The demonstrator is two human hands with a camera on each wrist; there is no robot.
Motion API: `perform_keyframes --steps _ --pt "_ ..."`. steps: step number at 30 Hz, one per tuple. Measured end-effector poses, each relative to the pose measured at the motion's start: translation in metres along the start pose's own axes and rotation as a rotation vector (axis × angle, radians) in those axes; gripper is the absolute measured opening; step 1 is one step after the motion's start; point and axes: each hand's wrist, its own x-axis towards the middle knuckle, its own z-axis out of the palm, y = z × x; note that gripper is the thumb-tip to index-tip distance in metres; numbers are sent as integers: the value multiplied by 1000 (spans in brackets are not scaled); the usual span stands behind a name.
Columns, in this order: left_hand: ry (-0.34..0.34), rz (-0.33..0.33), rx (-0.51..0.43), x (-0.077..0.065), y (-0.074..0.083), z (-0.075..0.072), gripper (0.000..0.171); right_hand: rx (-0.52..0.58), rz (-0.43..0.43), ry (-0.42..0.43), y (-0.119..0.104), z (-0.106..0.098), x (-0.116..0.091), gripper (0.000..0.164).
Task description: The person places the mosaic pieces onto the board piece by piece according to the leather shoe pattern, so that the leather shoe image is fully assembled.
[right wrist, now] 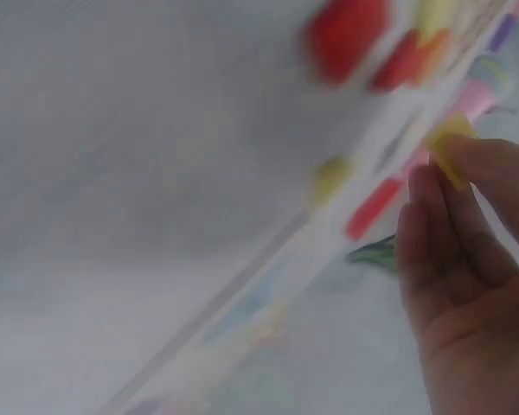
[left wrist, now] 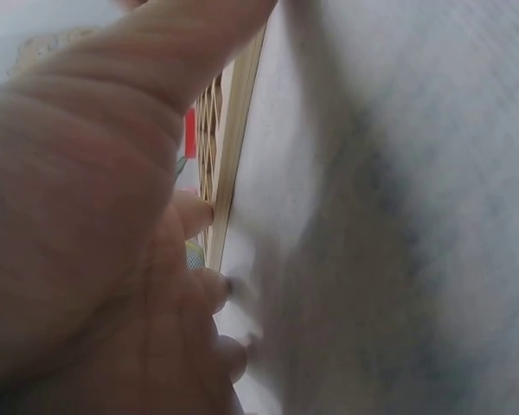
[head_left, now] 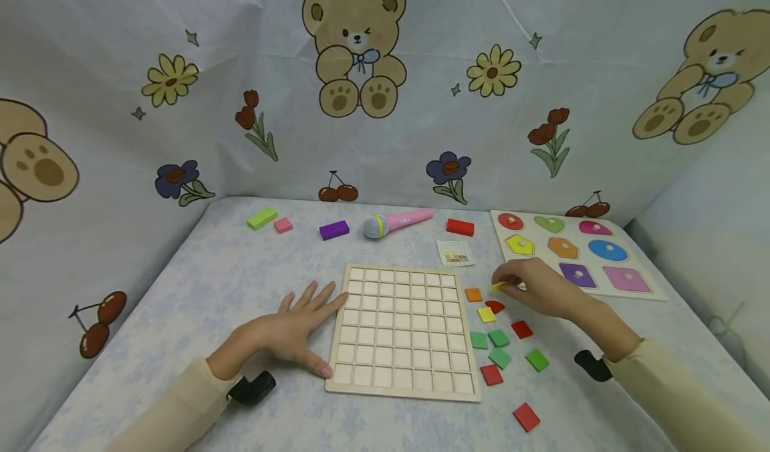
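A pale wooden grid board [head_left: 403,320] lies flat on the table, its square cells bare. My left hand [head_left: 291,331] is spread beside the board's left edge, with thumb and index fingertips right at the frame; the left wrist view shows straight fingers along that edge [left wrist: 233,147]. Right of the board, my right hand [head_left: 538,288] pinches a small yellow tile [right wrist: 454,130] between thumb and fingers. Below it lie loose square tiles: an orange tile [head_left: 473,295], a yellow tile [head_left: 486,315], several green tiles [head_left: 499,357] and red tiles [head_left: 526,416]. Among them is a red rounded piece [head_left: 495,306].
A small card with a coloured grid [head_left: 455,254] lies above the board's right corner. Farther right is a knobbed shape puzzle [head_left: 535,238]. Along the back are a pink toy microphone [head_left: 397,222], a red block [head_left: 460,227], a purple block [head_left: 333,230] and a green block [head_left: 261,218].
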Motion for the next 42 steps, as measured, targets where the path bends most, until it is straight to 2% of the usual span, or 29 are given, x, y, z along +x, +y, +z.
perform_keyframes --steps 3,7,10,15,17,24,30,38,42 --pt "-4 -5 11 0 0 -2 126 84 0 30 -26 2 12 12" --pt "-3 -8 10 0 0 -2 126 231 -91 23 -63 10 31 8" --pt "0 -8 6 1 0 -1 125 347 -159 -20 -86 19 45 12" --pt "6 -11 2 1 -1 2 125 480 -205 -114 -111 34 63 14" --pt "8 -13 2 1 -1 2 125 498 -225 -134 -117 41 69 12" --pt "6 -18 19 3 -3 3 125 480 -317 -186 -132 59 82 24" --pt "10 -15 22 2 -2 3 126 411 -374 -124 -143 64 91 13" --pt "11 -8 14 1 0 3 125 467 -298 -141 -153 64 93 3" --pt "2 -15 21 1 0 3 126 492 -278 -130 -152 66 94 2"
